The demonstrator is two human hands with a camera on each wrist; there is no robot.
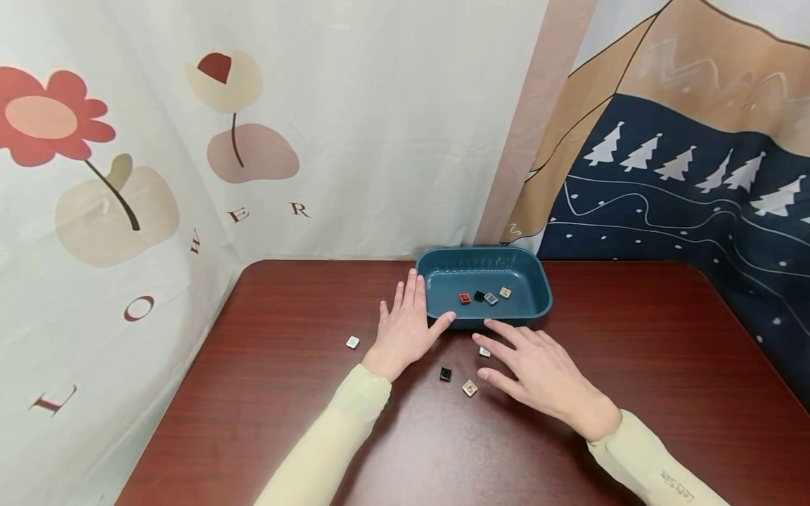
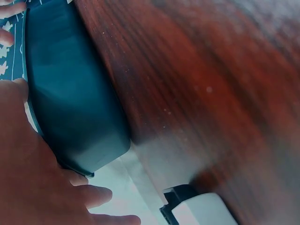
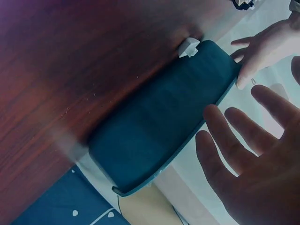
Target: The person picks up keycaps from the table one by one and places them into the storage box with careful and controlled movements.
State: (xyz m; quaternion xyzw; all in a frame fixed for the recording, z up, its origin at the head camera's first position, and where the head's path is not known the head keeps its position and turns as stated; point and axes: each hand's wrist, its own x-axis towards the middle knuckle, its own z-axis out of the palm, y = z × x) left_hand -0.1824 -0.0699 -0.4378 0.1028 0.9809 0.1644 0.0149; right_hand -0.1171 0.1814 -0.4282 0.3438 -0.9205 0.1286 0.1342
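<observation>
A dark teal plastic basin (image 1: 544, 309) stands at the table's far edge. Inside it lie several small square keycap-like pieces, among them a red one (image 1: 465, 299) and a beige one (image 1: 505, 292). My left hand (image 1: 405, 330) lies along the basin's left end, fingers straight, thumb at the front rim (image 2: 29, 101). Fingers spread, my right hand (image 1: 538, 365) hovers by the basin's front right, holding nothing. Partly under its fingers sits a white piece (image 1: 484, 351). A black piece (image 1: 446, 374) and a beige piece (image 1: 470, 388) lie between the hands.
Left of my left hand, another white piece (image 1: 352, 342) lies on the dark red-brown table (image 1: 285, 422). A pale printed curtain (image 1: 380, 140) hangs directly behind the table, with a navy tree-patterned cloth (image 1: 664, 211) at the right.
</observation>
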